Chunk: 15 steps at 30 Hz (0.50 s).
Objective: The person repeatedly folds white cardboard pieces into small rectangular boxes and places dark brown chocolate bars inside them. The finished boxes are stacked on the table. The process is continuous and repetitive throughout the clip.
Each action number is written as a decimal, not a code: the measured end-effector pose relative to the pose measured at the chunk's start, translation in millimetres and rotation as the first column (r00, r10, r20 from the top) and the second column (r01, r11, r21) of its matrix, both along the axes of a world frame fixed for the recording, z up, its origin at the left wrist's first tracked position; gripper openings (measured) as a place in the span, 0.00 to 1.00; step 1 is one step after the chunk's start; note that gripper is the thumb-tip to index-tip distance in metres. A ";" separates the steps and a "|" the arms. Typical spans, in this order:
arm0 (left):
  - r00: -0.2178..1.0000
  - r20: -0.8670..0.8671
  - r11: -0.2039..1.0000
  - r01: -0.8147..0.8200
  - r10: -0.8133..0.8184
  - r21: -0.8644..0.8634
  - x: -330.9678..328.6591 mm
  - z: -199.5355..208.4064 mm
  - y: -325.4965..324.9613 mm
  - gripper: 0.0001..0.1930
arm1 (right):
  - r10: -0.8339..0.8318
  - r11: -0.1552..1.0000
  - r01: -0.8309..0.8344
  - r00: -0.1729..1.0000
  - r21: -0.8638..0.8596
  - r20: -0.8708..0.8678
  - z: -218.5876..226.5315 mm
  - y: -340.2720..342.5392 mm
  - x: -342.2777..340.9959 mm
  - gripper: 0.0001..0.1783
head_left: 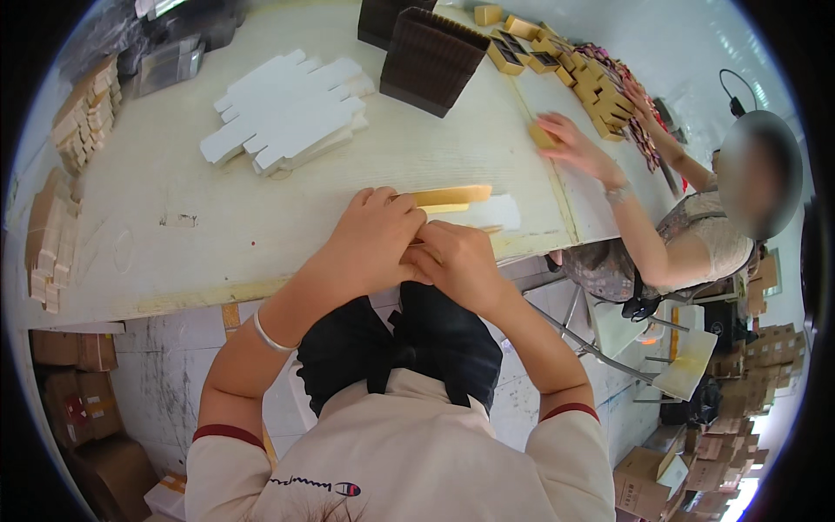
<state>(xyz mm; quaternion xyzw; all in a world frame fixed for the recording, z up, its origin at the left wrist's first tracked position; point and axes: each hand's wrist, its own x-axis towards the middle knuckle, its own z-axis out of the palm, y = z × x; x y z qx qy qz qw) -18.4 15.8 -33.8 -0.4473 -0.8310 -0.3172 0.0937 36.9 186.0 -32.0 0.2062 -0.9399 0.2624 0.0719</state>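
My left hand (380, 233) and my right hand (458, 263) meet at the front edge of the table, fingers curled in and close together. A long gold piece of folded cardboard (450, 195) sticks out to the right beyond them. Both hands appear closed on this cardboard, though the fingers and palms cover most of it. Just to the right of it lies a flat white card (503, 211), slightly blurred. Beyond my left hand, a stack of flat white carton blanks (287, 113) rests on the tabletop.
Dark brown ridged trays (433, 63) stand at the back. A co-worker's hand (574, 148) at the right holds a small gold box (543, 137), near rows of gold boxes (600, 96). Folded cardboard pieces (54, 235) line the left edge. A white chair (687, 365) stands right.
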 end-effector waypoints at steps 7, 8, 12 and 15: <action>0.997 0.040 0.991 0.063 -0.058 -0.120 -24.9 8.1 -28.9 0.07 | 0.048 0.988 -0.023 0.986 0.153 -0.161 36.0 51.4 1.5 0.22; 0.997 -0.033 0.991 0.065 -0.069 -0.117 -29.3 5.6 -29.0 0.07 | 0.124 0.981 -0.093 0.977 0.173 -0.174 25.0 60.3 -0.3 0.20; 0.881 -0.433 0.970 -0.236 0.188 -0.059 -16.9 17.7 -10.6 0.06 | 0.004 0.985 0.042 0.963 0.166 -0.268 -3.6 49.1 7.4 0.22; 1.000 0.019 0.981 0.014 -0.011 -0.195 11.2 5.3 -1.3 0.11 | 0.014 0.985 0.012 0.989 0.171 -0.149 -8.1 22.7 10.5 0.24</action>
